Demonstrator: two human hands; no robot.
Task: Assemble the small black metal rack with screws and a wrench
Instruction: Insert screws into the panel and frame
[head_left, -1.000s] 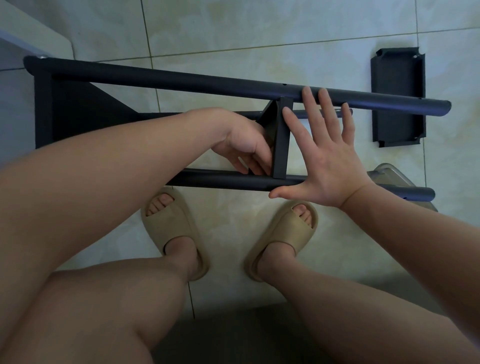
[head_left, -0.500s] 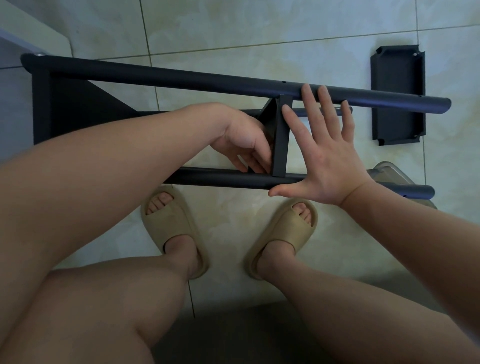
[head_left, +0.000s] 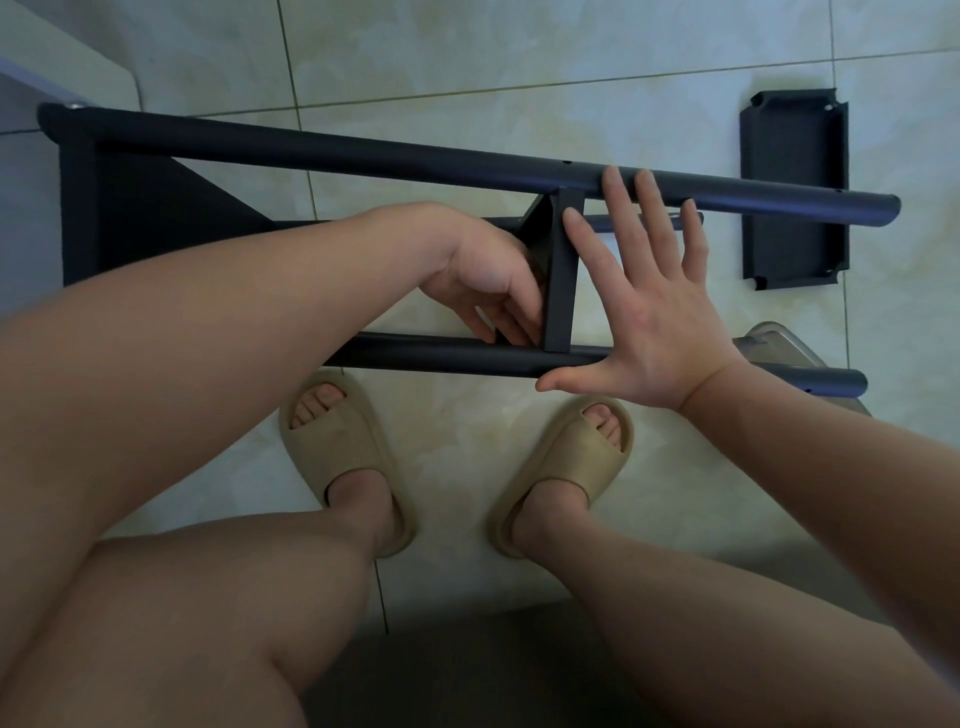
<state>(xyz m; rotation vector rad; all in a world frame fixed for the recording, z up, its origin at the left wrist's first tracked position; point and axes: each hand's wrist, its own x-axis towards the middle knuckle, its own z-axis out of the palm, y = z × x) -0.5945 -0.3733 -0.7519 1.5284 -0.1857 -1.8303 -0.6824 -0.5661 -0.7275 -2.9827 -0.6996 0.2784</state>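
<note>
My right hand (head_left: 654, 317) spread flat on the black shelf panel (head_left: 563, 270), left hand (head_left: 488, 283) curled opposite, its hold unclear.

Bare floor (head_left: 519, 52) beyond the rack (head_left: 363, 153), shelf (head_left: 563, 280), left hand (head_left: 483, 280) and right hand (head_left: 654, 322) crowding the gap between its tubes, panel (head_left: 795, 192) lying apart at right

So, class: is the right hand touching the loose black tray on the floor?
Apart. Head view shows floor tile between the right hand and the loose black tray.
</note>
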